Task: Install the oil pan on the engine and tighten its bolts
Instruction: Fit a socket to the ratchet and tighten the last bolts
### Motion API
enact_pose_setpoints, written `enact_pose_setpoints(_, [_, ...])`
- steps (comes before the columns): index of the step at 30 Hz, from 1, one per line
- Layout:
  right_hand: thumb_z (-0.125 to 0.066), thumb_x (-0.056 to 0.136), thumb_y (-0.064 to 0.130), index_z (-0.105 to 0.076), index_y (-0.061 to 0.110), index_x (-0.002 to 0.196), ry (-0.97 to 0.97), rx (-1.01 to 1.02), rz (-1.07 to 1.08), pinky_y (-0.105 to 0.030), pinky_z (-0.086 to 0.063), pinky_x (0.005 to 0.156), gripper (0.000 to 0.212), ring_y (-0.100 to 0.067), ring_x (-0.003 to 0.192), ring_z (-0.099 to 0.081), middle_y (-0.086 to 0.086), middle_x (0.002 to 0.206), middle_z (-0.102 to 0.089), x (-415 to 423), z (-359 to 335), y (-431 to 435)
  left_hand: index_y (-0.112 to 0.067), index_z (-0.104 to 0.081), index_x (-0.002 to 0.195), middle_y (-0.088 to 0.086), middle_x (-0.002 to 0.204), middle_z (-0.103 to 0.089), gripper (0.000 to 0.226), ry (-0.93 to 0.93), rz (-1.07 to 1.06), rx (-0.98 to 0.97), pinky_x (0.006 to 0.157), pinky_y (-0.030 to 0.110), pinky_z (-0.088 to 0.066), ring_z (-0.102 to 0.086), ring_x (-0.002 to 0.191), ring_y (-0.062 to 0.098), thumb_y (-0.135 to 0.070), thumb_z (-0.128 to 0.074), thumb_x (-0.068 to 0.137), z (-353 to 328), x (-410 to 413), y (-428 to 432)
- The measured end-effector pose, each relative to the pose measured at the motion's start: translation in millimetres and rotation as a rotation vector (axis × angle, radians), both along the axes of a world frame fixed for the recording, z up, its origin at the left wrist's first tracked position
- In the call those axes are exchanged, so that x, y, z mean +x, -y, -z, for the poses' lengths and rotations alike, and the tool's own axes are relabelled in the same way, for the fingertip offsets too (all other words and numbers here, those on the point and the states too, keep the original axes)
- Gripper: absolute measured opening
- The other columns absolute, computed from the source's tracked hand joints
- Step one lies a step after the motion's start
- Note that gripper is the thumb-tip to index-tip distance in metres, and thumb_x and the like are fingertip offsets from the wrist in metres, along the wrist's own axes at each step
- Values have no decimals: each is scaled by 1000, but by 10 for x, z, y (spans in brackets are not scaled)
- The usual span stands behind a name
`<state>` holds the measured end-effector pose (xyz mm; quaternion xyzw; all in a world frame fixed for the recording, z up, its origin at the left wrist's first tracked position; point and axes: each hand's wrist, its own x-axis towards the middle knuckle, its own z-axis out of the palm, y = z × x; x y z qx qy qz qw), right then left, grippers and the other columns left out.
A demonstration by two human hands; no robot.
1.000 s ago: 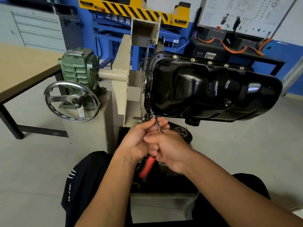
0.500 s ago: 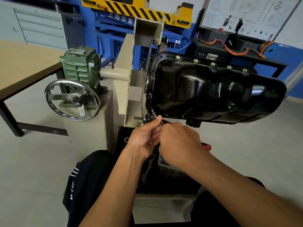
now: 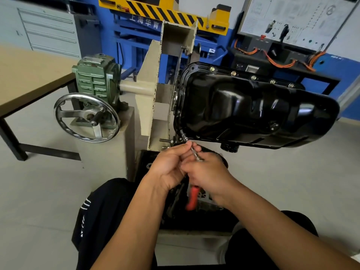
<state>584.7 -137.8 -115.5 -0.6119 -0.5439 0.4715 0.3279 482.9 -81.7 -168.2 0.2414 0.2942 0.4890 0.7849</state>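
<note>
Black oil pan (image 3: 253,110): glossy metal, mounted sideways on the engine. It fills the right centre of my remote feed, with its deep sump bulging toward the camera.
Flange bolts (image 3: 253,77): I count a row of brass-coloured heads seated along the pan's upper edge.
Driver (image 3: 192,150): a thin metal shaft. Its tip is set against the pan's lower left corner and it slants down toward the hands. I cannot tell what sits under the tip.
Left hand (image 3: 169,168): just below that corner, palm partly toward me. The fingers are curled, and thumb and fingertips pinch the shaft close to the pan.
Right hand (image 3: 208,174): touching the left hand, with its back toward me. The fingers are curled under, wrapped round the driver's near end, so the fingertips themselves are hidden from me.
Red handle (image 3: 191,199): pokes out beneath the right hand, pointing down toward the person's lap.
Beige stand (image 3: 150,90): a chipped painted bracket just left of the pan.
Green gearbox (image 3: 97,76): left of the stand, joined to it by a beige shaft.
Handwheel (image 3: 86,117): silver and spoked, directly below the gearbox and facing me.
Table (image 3: 29,75): a wooden top on black legs at the far left.
Striped beam (image 3: 161,10): yellow and black, across the top, above blue framework.
Wiring board (image 3: 292,20): white panel at upper right, with orange cables trailing beneath it.
</note>
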Motion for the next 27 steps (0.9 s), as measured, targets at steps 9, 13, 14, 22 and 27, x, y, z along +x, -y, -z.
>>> enact_pose_setpoints(9, [-60, 83, 19, -35, 26, 65, 964, 375, -172, -29, -36, 58, 31, -19, 65, -47, 6, 67, -42, 7, -89, -8, -18, -71, 62, -2, 57, -63, 20, -146, -100, -39, 72, 28, -47, -56, 56, 12, -32, -84, 66, 16, 48, 2])
enact_pose_setpoints(13, [-59, 85, 10, -56, 26, 79, 328, 114, -159, -22, -38, 58, 17, -8, 70, -56, 10, 71, -57, -116, -92, -84, -8, -74, 83, 4, 80, -72, 17, 96, -12, -88, 79, 29, -55, -70, 73, 16, -25, -71, 84, 12, -13, -13])
enact_pose_setpoints(14, [-61, 86, 9, -54, 24, 80, 114, 25, -110, -20, -35, 57, 18, -5, 64, -52, 11, 67, -54, -130, -95, -97, -6, -74, 91, 6, 86, -74, 20, 136, 25, -70, 70, 28, -58, -72, 75, 16, -24, -64, 90, 9, -37, -17])
enact_pose_setpoints(22, [-57, 93, 5, -49, 19, 77, -698, -280, 16, -23, -24, 56, 23, -7, 48, -31, 4, 56, -33, -59, -107, -60, -11, -78, 78, 4, 79, -71, 20, 24, 52, 13, 62, 28, -60, -69, 71, 17, -22, -64, 85, -28, -29, -4])
enact_pose_setpoints(27, [-60, 84, 18, -38, 22, 65, 970, 296, -220, -27, -37, 54, 30, -11, 55, -42, 6, 65, -42, 20, -291, -20, -7, -69, 72, 2, 58, -67, 17, -16, -46, -25, 58, 22, -55, -63, 52, 11, -17, -67, 86, -36, 35, -12])
